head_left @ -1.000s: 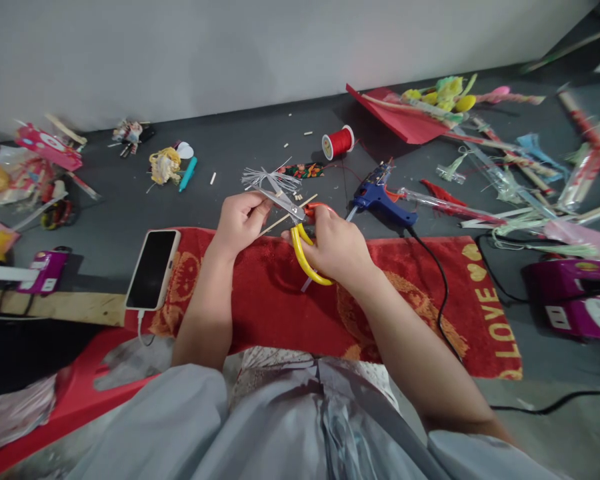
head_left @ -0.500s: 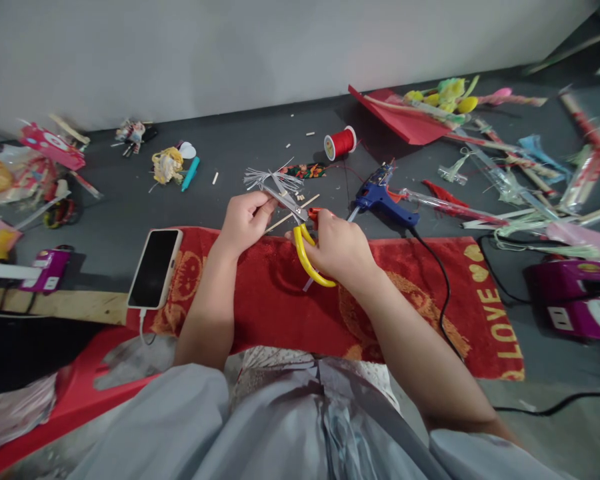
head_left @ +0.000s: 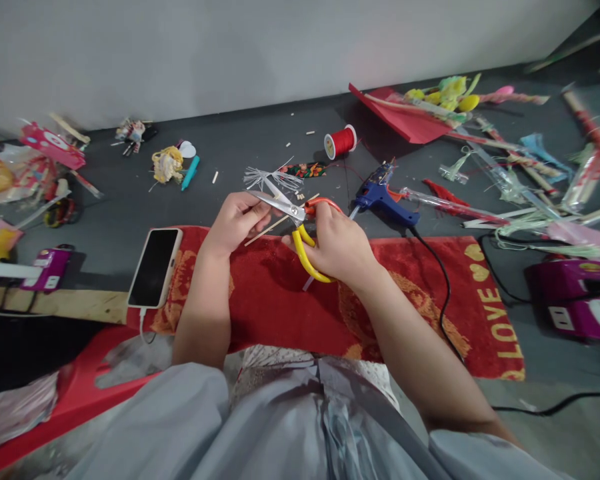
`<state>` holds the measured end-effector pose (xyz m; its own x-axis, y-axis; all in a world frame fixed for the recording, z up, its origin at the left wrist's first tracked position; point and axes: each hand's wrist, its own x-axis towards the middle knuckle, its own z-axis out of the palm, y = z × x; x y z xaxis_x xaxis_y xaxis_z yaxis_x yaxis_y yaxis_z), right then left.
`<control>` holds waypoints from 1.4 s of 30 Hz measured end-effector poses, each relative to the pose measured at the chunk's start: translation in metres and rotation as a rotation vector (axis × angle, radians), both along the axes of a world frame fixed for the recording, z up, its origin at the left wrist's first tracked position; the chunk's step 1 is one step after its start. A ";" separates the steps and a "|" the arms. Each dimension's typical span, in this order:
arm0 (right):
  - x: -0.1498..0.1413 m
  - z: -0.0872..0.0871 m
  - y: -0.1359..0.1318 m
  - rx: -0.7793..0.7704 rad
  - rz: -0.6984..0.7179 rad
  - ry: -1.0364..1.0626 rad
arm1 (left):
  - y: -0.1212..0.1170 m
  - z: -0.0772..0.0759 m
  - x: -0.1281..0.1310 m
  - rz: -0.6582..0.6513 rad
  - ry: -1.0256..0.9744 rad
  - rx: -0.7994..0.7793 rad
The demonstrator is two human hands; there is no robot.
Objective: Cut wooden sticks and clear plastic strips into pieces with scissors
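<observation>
My right hand (head_left: 343,243) grips a pair of scissors (head_left: 286,207) with one yellow and one orange handle. The blades point left, across the fingers of my left hand (head_left: 240,223). Thumb and fingertips of that hand are pinched together by the blade tip; what they hold is hidden. A thin wooden stick (head_left: 264,235) slants just beside and below these fingers, running under the scissors. Right behind the blades lies a frayed tuft of white strands (head_left: 260,177), next to a dark floral piece (head_left: 307,171).
A red towel (head_left: 280,300) lies beneath my forearms, with a phone (head_left: 155,269) on its left end. Beyond are a red thread spool (head_left: 341,142) and a blue glue gun (head_left: 387,203) with its cord. Craft scraps and a purple box (head_left: 575,293) crowd the right.
My left hand has shifted a little left, uncovering more of the thin stick. The scissors have turned flatter, and their handles are spread wider.
</observation>
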<state>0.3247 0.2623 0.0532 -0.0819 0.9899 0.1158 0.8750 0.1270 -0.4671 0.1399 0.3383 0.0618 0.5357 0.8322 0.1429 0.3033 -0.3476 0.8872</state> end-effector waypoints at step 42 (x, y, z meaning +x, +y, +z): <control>-0.004 0.003 0.000 -0.098 -0.124 0.099 | 0.001 -0.013 0.016 0.224 0.257 0.694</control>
